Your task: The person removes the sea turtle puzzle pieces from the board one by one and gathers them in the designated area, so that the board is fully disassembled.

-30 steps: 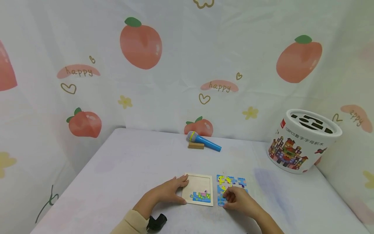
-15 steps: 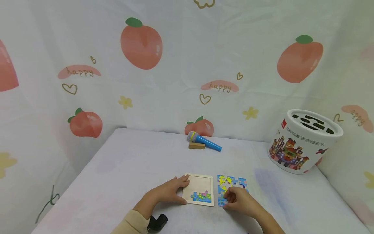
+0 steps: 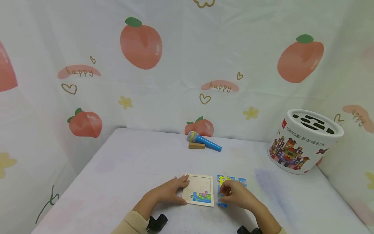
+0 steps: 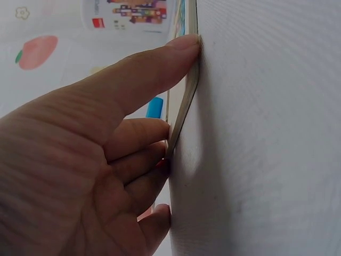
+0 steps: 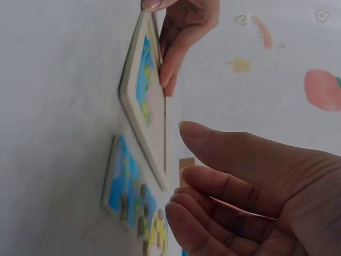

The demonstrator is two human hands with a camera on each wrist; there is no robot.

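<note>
My left hand (image 3: pixel 166 191) holds the left side of a square wooden puzzle tray (image 3: pixel 198 183), thumb at the near corner and fingers at the far one. Joined jigsaw pieces (image 3: pixel 201 197), blue, green and pink, fill the tray's near right part. Just right of it lies a group of loose puzzle pieces (image 3: pixel 222 179), blue and yellow, partly covered by my right hand (image 3: pixel 239 195). In the right wrist view that hand's fingers are loosely bent, thumb apart from them, and nothing shows between them. The pieces (image 5: pixel 125 176) lie beyond the fingertips.
At the back of the table (image 3: pixel 140 162) lie a blue toy microphone (image 3: pixel 208 143) and a small wooden block (image 3: pixel 196 146). A white bucket (image 3: pixel 298 146) with building-block pictures stands at the back right. Black wrist devices (image 3: pixel 157 223) are on both wrists. A fruit-print cloth (image 3: pixel 175 81) hangs behind.
My right hand has lifted and shifted slightly away from me over the loose pieces, and its thumb and finger have parted. The left hand and tray stay put.
</note>
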